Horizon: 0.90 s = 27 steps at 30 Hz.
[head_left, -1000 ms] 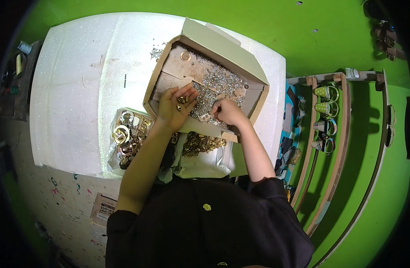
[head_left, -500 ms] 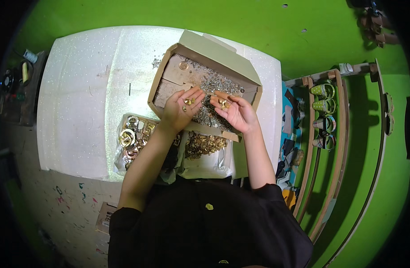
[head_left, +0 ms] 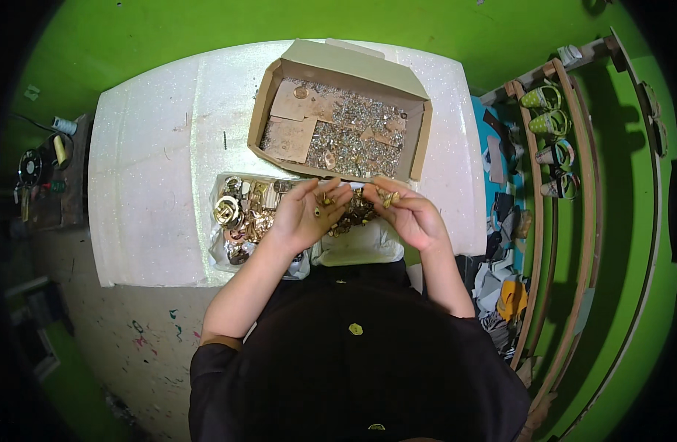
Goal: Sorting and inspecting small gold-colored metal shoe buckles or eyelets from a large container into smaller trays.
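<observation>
My left hand (head_left: 298, 221) is palm up, fingers slightly curled, with a few small gold metal pieces (head_left: 326, 200) lying on the fingers and palm. Facing it, my right hand (head_left: 416, 221) is cupped and holds more small gold-coloured fittings (head_left: 389, 198) at its fingers. Both hands hover over a white-lined container (head_left: 359, 252) heaped with small gold hardware, partly hidden by them. Beside it on the left, a tray of larger gold and silver buckles and rings (head_left: 226, 211) is partly covered by my left hand and forearm.
Beyond my hands, an open cardboard box (head_left: 353, 65) holds many tiny silvery pieces and flat cardboard bits. A sparkly white cover lies on the table (head_left: 143, 177). To the right stands a wooden rack (head_left: 548, 295) with sandals (head_left: 550, 122), near piled fabric scraps (head_left: 511, 298).
Both hands have drawn back toward me, from over the cardboard box to over the container of gold hardware. The fingers are more curled, and the gold pieces are still in them. The view has shifted.
</observation>
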Motion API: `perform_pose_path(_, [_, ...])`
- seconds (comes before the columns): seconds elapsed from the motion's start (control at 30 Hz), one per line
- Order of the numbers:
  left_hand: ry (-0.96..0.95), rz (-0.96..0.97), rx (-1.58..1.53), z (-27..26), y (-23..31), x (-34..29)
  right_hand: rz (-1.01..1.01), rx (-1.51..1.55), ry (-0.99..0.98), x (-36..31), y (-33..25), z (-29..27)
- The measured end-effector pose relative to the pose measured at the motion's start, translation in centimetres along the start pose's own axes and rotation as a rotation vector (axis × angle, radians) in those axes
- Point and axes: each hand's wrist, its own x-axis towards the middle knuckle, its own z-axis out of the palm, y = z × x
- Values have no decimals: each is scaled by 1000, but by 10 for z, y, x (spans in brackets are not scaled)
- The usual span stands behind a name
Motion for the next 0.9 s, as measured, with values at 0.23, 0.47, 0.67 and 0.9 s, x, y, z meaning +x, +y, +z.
perform_pose_path(0.23, [193, 20, -87, -5, -23, -1, 40, 82, 209, 2, 35, -28])
perform_pose_path(0.47, [177, 52, -159, 2, -24, -2, 0, 118, 256, 3, 29, -28])
perform_pose_path(0.67, [106, 23, -155, 3, -20, -4, -19, 156, 197, -2, 20, -28])
perform_pose_path(0.9, [40, 50, -175, 8, -7, -15, -50, 76, 105, -15, 2, 4])
